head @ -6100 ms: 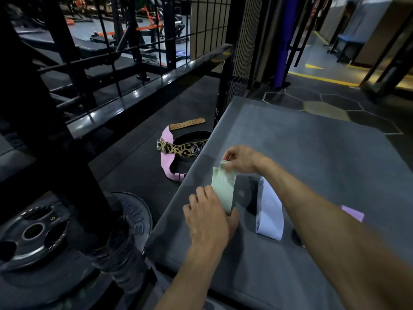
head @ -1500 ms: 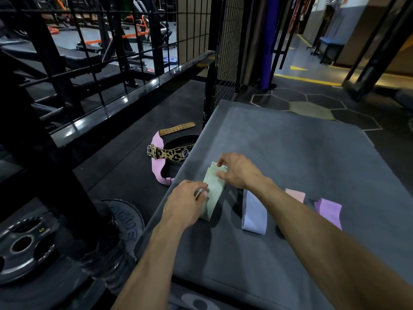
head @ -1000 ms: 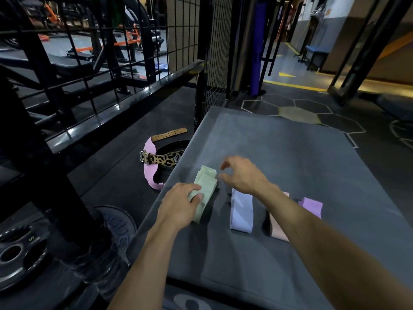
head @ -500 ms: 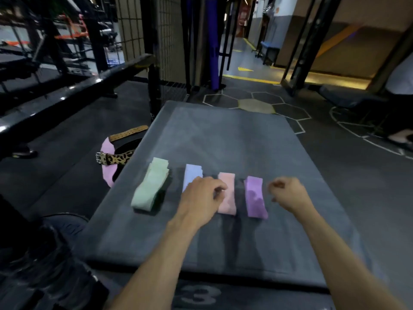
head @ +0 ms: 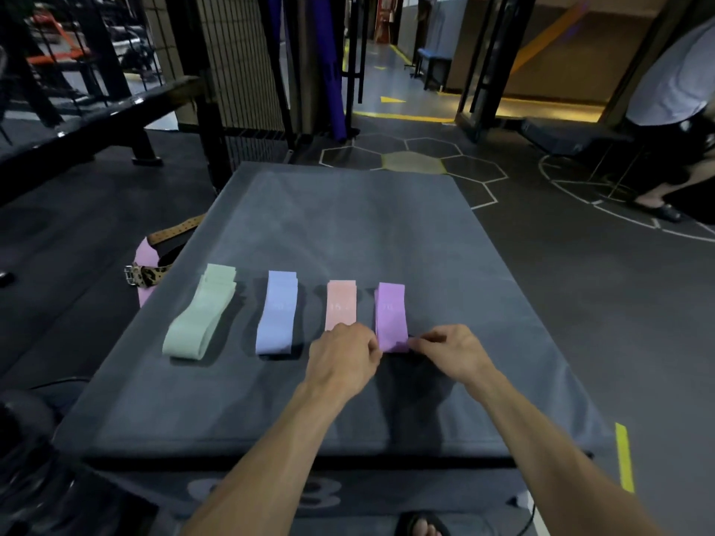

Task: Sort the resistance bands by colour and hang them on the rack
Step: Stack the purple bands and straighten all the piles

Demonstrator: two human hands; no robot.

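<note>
Four piles of resistance bands are laid flat in a row on the grey bench. From left to right, a green pile, a blue pile, a pink pile and a purple pile are seen. The piles are set apart from each other, with gaps of bare bench between them. The near end of the purple pile is pinched from both sides: its left corner is held by the left hand and its right corner is held by the right hand. The fingers of both hands are curled in small around the band. The near end of the pink pile is hidden under the left hand. A pink belt with spots is seen on the floor just beside the left edge of the bench. A person's legs are seen far off on the right.
</note>
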